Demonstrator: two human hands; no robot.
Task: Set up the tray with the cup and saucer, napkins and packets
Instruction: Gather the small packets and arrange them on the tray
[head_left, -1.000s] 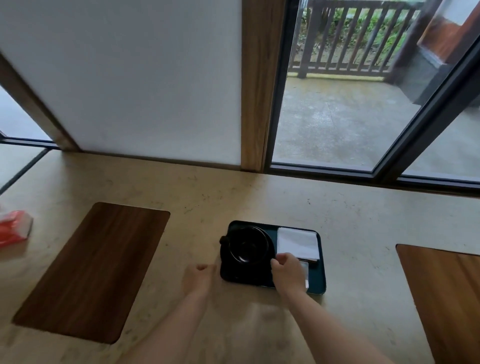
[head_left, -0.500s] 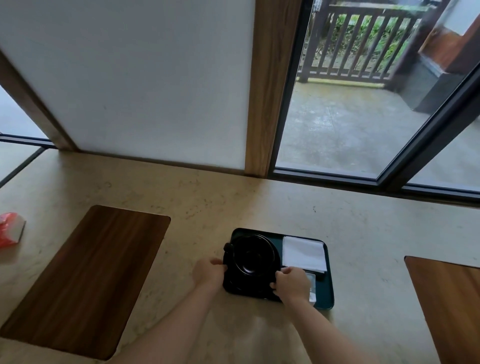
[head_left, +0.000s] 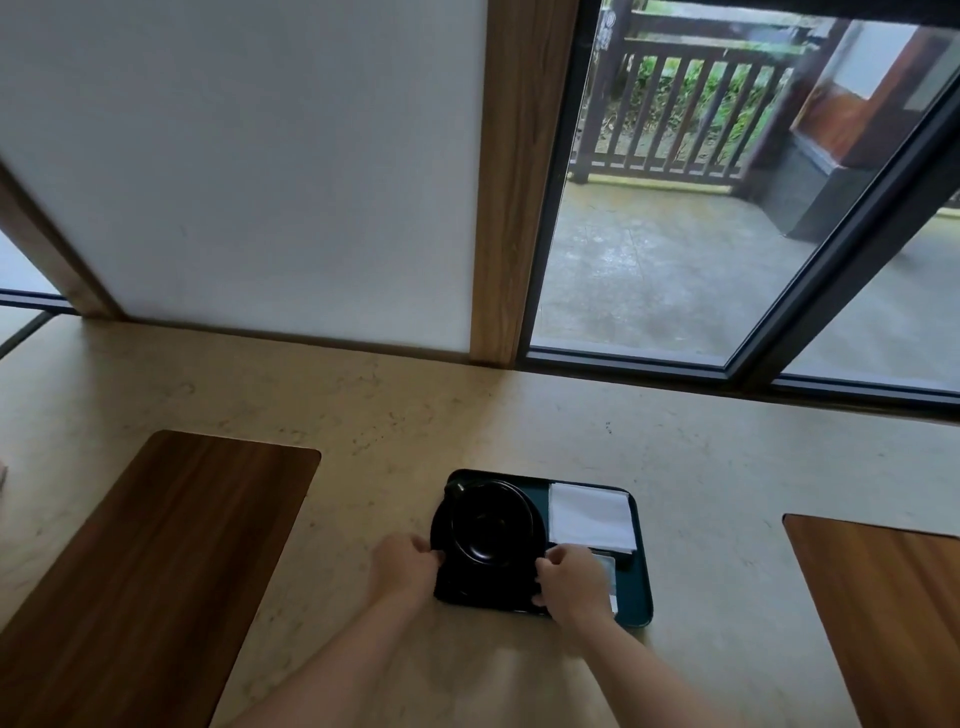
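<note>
A dark teal tray (head_left: 642, 582) lies on the beige counter in front of me. On its left half a black cup (head_left: 491, 522) stands on a black saucer (head_left: 470, 592), the handle pointing to the far left. White folded napkins (head_left: 589, 514) lie on the tray's far right part. Just in front of them a pale packet (head_left: 605, 567) shows, partly hidden by my right hand. My left hand (head_left: 404, 566) pinches the saucer's left edge. My right hand (head_left: 571, 582) grips the saucer's right edge.
A dark wooden placemat (head_left: 156, 561) lies left of the tray and another wooden placemat (head_left: 883, 597) at the right. Behind the counter (head_left: 519, 431) rise a white wall panel, a wooden post and a glass window.
My left hand has moved right from the counter to the saucer's left edge and closed on it. My right hand stays at the saucer's right edge. The red pack at the far left has left the view.
</note>
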